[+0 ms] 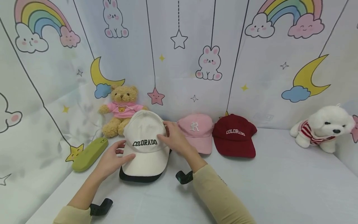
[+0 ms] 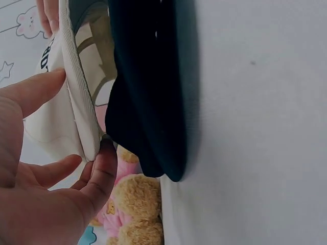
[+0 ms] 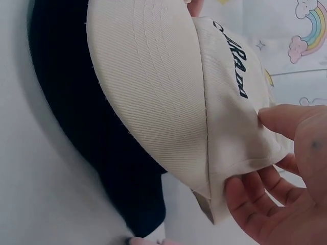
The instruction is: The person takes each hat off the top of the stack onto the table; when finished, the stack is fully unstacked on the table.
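A white baseball cap (image 1: 148,130) with black COLORADO lettering sits over a dark cap (image 1: 139,178), whose brim shows below the white one. My left hand (image 1: 113,158) grips the white cap's left side, thumb on top and fingertips at the lower edge, as the left wrist view shows. On the other side my right hand (image 1: 177,138) holds the crown between thumb and fingers. In the left wrist view a gap separates the white brim from the dark cap (image 2: 148,92) beneath. Most of the dark cap's crown is hidden in the head view.
To the right stand a pink cap (image 1: 197,132) and a dark red cap (image 1: 233,137). A teddy bear (image 1: 123,107) in a pink top sits behind the white cap. A green case (image 1: 90,154) lies at the left, and a white plush dog (image 1: 321,127) is far right.
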Motion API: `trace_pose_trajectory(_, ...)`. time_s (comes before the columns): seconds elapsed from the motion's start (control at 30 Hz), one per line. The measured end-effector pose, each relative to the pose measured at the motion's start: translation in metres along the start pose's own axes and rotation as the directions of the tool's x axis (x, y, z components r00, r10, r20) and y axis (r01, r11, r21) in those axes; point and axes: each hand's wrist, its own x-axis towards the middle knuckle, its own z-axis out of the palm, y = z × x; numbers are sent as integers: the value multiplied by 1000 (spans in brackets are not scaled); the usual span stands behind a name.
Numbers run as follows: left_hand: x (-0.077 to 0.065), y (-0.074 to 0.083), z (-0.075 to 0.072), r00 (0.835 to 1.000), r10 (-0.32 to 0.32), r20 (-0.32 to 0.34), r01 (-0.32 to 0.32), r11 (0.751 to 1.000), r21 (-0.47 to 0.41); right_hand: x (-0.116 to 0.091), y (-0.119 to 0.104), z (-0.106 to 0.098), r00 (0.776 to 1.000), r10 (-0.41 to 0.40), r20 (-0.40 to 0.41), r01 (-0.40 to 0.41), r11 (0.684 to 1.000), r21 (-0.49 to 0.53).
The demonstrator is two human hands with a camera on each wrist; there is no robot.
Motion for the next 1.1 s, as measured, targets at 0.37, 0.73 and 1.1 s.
trace_pose_trajectory(0.37, 10, 15, 4, 998, 55, -15, -55, 998, 18, -1, 2, -17, 1000, -2, -8, 2, 998, 69)
trace_pose_trajectory(0.73, 22, 30, 16, 994, 104, -31, -104, 994, 14, -5, 8, -39, 996, -64, -63, 65, 998, 20)
trace_pose_trajectory(1.1, 35, 50, 34, 985, 168, -29, -168, 986, -6, -10, 19, -65, 995, -27, -97, 28, 1000, 2)
